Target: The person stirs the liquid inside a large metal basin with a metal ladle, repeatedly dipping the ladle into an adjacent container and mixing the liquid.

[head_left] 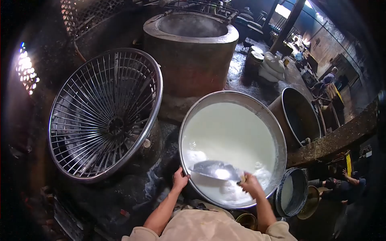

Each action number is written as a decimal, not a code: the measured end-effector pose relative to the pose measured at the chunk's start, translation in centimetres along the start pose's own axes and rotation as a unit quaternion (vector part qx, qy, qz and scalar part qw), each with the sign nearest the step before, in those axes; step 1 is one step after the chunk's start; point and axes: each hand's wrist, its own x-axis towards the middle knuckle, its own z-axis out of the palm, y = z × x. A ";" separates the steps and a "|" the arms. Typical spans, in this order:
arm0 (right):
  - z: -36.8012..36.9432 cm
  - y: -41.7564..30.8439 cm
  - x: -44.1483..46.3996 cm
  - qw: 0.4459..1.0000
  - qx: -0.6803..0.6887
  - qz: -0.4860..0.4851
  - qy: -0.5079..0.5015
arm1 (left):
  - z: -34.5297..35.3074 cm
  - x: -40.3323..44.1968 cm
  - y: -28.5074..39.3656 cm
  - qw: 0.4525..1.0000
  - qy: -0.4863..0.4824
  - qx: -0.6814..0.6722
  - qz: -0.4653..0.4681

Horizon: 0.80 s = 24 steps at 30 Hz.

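A large round metal vat point(186, 132) stands before me, filled with milky white liquid point(229, 128). Foam point(233, 193) floats along its near side. My left hand point(180, 178) is closed on the vat's rim at the near left. With my right hand point(251, 185) I grip the short handle of a broad metal scoop point(215, 169), whose shiny blade points left over the near part of the liquid. Whether the blade's underside touches the surface I cannot tell.
A big slatted metal basket point(155, 108) leans at the left. Beyond the vat rises a steaming round masonry vat point(189, 68). To the right are an empty-looking tub point(277, 106), a bucket point(301, 176) and white sacks point(273, 66). Other people point(330, 78) are at the right.
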 end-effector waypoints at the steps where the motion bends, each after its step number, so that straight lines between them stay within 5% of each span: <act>1: -1.3 -2.2 0.7 0.999 -0.031 -0.032 0.001 | -0.2 0.1 -0.3 1.000 -0.001 -0.001 -0.003; 4: -2.0 -5.2 6.4 0.956 -0.178 -0.204 0.109 | -0.5 0.2 -0.5 0.999 -0.046 0.024 -0.008; 6: 0.0 -6.7 11.2 0.938 -0.172 -0.235 0.189 | 0.1 0.0 -0.4 0.999 0.004 -0.019 0.030; 7: 0.9 -7.4 13.2 0.936 -0.204 -0.210 0.195 | -1.1 -1.2 4.6 0.994 -0.018 0.100 -0.047; 11: 3.9 -8.2 17.2 0.941 -0.282 -0.109 0.151 | -0.9 -0.3 2.0 0.992 -0.026 0.115 -0.052; 24: 3.4 6.2 14.3 0.952 -0.303 -0.019 0.044 | -0.6 -0.6 3.4 0.989 0.004 0.131 -0.065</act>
